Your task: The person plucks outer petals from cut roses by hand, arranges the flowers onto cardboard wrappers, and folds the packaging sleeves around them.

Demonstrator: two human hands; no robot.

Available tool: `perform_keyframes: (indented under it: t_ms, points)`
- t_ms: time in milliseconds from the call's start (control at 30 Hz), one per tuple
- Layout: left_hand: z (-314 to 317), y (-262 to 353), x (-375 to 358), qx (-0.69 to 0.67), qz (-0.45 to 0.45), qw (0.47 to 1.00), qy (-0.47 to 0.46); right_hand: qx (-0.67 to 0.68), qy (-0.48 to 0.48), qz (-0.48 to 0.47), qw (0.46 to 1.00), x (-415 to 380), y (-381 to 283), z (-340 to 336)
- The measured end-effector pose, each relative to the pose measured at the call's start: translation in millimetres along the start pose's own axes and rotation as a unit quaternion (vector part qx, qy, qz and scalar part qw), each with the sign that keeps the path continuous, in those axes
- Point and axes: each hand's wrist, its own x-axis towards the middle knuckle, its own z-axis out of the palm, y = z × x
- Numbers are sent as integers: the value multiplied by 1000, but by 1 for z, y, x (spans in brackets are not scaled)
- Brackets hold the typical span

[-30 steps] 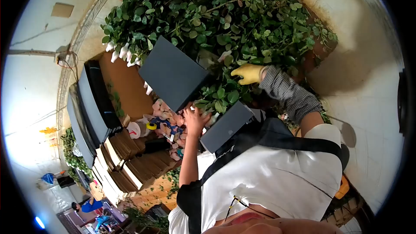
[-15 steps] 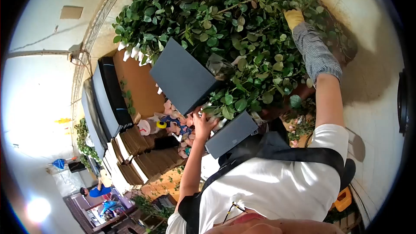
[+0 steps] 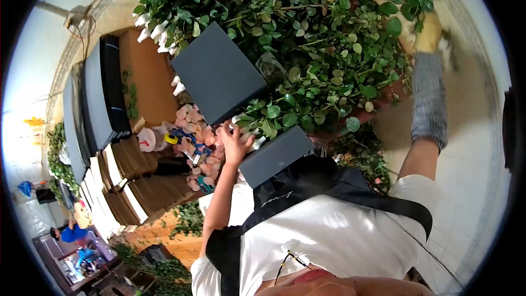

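My left hand (image 3: 236,147) is bare and reaches to the lower corner of a dark grey board (image 3: 219,74). Its fingers are apart, close to white-wrapped flower heads (image 3: 241,123); I see no firm hold. A second grey board (image 3: 276,156) lies right of that hand, against my apron. My right hand (image 3: 428,33), in a yellow glove with a grey striped sleeve, is closed on a leafy stem (image 3: 405,4) at the upper right. Its fingertips are partly hidden. A big heap of leafy stems (image 3: 307,38) spreads between my hands.
Pink petals (image 3: 203,137) and a yellow tape roll (image 3: 171,138) lie left of my left hand. Stacked cardboard (image 3: 148,186) and upright dark boards (image 3: 101,98) stand farther left. More white-wrapped heads (image 3: 160,32) stick out of the heap. A person in blue (image 3: 71,234) is in the distance.
My right hand has moved right, away from the heap, with a leafy stem now plainly seen at it. My left hand stays by the grey boards while the whole view shifts.
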Motion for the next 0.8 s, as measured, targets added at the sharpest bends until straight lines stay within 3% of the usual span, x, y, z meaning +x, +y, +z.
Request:
perform_keyframes:
  t_ms: [67, 133, 167, 233, 300, 367, 433, 500, 533, 567, 633, 667, 800]
  points:
    - [7, -11, -2, 16, 7, 1000, 1, 287, 13, 81, 954, -26, -14, -2]
    - [10, -13, -3, 25, -7, 1000, -11, 267, -65, 45, 960, -60, -44, -11]
    - [7, -12, -1, 10, -18, 1000, -20, 43, -109, -75, 990, -78, -54, -12]
    - [2, -7, 0, 16, -15, 1000, -9, -42, -116, -203, 971, -110, -47, 19]
    - [1, -4, 0, 0, -28, 1000, 1, 30, -283, -154, 946, -156, -87, 31]
    - [-1, 2, -2, 8, -44, 999, 13, 123, -374, -174, 903, -200, -123, 45]
    - [-4, 4, -1, -17, -44, 999, 19, 109, -327, -278, 897, -239, -110, 88]
    - [-4, 2, -2, -29, -76, 996, -29, -54, -466, -134, 873, -251, -120, 104]
    - [-6, 4, -1, -20, -64, 998, -14, -144, -399, -261, 867, -256, -106, 116]
    - [2, -2, -3, -38, -63, 997, -3, -141, -399, -270, 865, -255, -92, 126]
    - [-6, 4, -2, -50, -72, 996, -19, -139, -256, -338, 895, -261, -112, 106]
    - [-4, 5, -2, -35, -86, 995, -26, -144, -233, -309, 911, -263, -132, 97]
    - [0, 6, 1, -33, -39, 999, 10, -135, -145, -337, 921, -297, -80, 178]
